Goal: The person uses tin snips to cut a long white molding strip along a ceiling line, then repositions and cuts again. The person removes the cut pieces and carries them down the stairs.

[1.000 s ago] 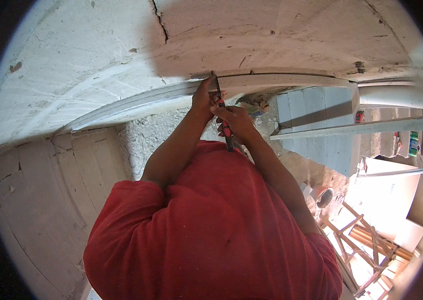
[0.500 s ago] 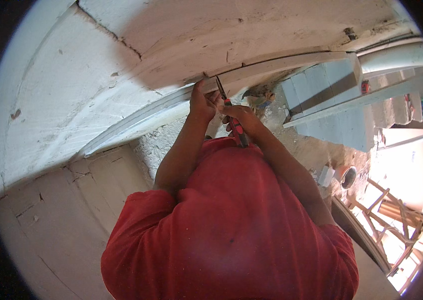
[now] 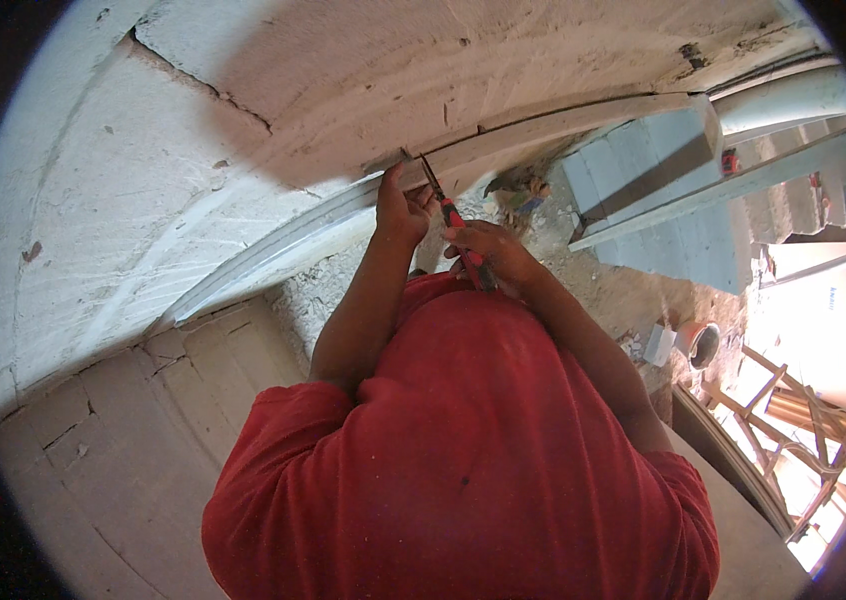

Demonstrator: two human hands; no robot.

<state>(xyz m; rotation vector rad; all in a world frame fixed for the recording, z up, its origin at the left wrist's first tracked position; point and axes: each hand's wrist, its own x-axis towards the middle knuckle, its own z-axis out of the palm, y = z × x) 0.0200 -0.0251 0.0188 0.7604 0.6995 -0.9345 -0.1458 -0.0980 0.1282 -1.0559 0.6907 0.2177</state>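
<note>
My right hand (image 3: 493, 255) is wrapped around red-and-black-handled pliers (image 3: 476, 262) with long, narrow dark jaws, held close to my red shirt. Their tip points up and away from me, at the end of a long pale grey strip (image 3: 288, 233) running along the wall. Just left of the jaws, my left hand (image 3: 401, 215) is raised against the strip's end. Its thumb reaches up along the edge and its other fingers curl inward. Whatever those fingers pinch is hidden or too small to make out.
A rough whitish wall (image 3: 183, 160) with cracks curves across the top. To the right stand pale blue-grey boards (image 3: 633, 170). Beyond my right arm lie a clay-coloured pipe (image 3: 700, 345), a small white box (image 3: 659, 344) and wooden framing (image 3: 793, 410). Cracked paving (image 3: 113, 430) spreads at lower left.
The view has shifted slightly. The pliers' tip has moved a little to the left, closer to my left thumb, and my right hand has lowered slightly. Both hands keep their grip.
</note>
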